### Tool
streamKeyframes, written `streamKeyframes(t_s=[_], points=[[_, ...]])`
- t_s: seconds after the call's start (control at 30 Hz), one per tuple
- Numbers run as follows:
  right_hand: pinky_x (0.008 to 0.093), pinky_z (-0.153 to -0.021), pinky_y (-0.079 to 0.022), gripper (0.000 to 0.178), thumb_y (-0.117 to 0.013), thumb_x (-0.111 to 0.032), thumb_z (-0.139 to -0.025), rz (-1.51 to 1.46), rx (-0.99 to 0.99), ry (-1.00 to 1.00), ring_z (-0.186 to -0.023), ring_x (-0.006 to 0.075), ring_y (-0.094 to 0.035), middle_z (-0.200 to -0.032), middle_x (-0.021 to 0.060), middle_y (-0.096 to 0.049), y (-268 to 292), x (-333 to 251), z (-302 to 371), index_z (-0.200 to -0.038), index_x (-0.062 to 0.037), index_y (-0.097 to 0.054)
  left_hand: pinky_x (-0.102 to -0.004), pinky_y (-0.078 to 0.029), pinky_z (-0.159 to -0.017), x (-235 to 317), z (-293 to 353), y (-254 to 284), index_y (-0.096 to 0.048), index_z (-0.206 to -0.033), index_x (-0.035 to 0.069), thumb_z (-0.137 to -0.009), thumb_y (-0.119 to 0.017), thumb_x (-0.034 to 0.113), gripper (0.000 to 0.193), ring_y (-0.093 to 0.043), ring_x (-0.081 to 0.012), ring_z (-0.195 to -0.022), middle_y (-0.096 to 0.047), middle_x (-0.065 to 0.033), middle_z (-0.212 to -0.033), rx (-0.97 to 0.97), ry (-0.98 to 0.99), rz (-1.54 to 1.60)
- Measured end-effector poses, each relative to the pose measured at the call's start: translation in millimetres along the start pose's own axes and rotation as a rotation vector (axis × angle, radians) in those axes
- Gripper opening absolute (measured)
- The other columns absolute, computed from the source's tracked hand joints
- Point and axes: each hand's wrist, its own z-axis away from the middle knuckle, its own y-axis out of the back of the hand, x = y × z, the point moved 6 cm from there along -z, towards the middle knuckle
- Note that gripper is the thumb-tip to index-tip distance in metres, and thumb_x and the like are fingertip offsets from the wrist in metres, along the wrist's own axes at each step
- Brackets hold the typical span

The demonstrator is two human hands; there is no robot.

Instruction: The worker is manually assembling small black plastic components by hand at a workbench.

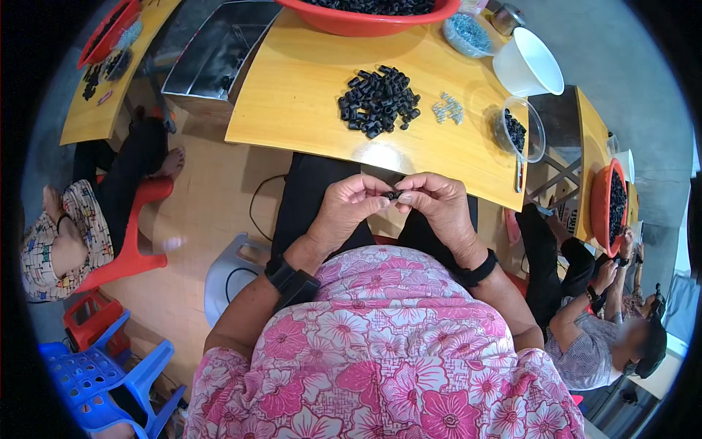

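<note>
Holds one small black piece (393, 195) above the lap, just off the near edge of the wooden desk (292, 95), right where both hands meet. Pinches it from one side with the thumb and fingers of the left hand (355, 201), nearly closed; grips it from the other side with the right hand (436, 201), drawn in just as narrowly at the tips. Cannot tell, with so much covered by fingertips, whether one part or two joined, nor how near to finished.

Plenty left, judging by the desk: straight ahead, a loose heap of black pieces (379, 101), with a small cluster of silvery bits (448, 108) apart from it to the right. Further off, a red basin (344, 23) loaded with more black pieces (373, 6), seemingly the bulk of the supply, and a clear bowl (474, 52) of similar silvery bits. Toward the right edge, a clear round tub (542, 135) with a smaller lot of black pieces (515, 132) inside, beyond it a white bucket (528, 62). Possibly done, that lot in the tub, but too small to be sure; more probably early than late in the work, given so full a basin.
</note>
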Motion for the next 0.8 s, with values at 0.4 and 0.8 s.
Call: streamKeyframes(t_s=[0.4,0.8], points=[[0.0237,-0.069,-0.051,0.012,-0.063,0.005,-0.083,-0.019,-0.02,0.008,-0.071,0.0119,-0.061,-0.082,0.0078,-0.066,-1.8,1.7,-2.7,-0.095,0.0045,-0.064,-0.023,-0.047,-0.081,1.2,-0.2,-0.1,-0.062,-0.1,0.001,-0.084,-0.064,-0.001,0.017,-0.059,-0.0084,-0.087,-0.065,-0.0036,-0.093,0.01,0.024,0.009],[0.0226,-0.063,-0.05,0.011,-0.069,0.0,-0.079,0.16,0.055,0.113,-0.069,0.0095,-0.061,-0.078,0.0046,-0.065,-1.6,-3.2,1.0,-0.09,0.0004,-0.067,-0.0226,-0.047,-0.081,0.1,-0.7,0.7,-0.062,-0.098,0.001,-0.082,-0.064,-0.001,0.016,-0.059,-0.0081,-0.087,-0.064,-0.0027,-0.093,0.01,0.029,0.005]])
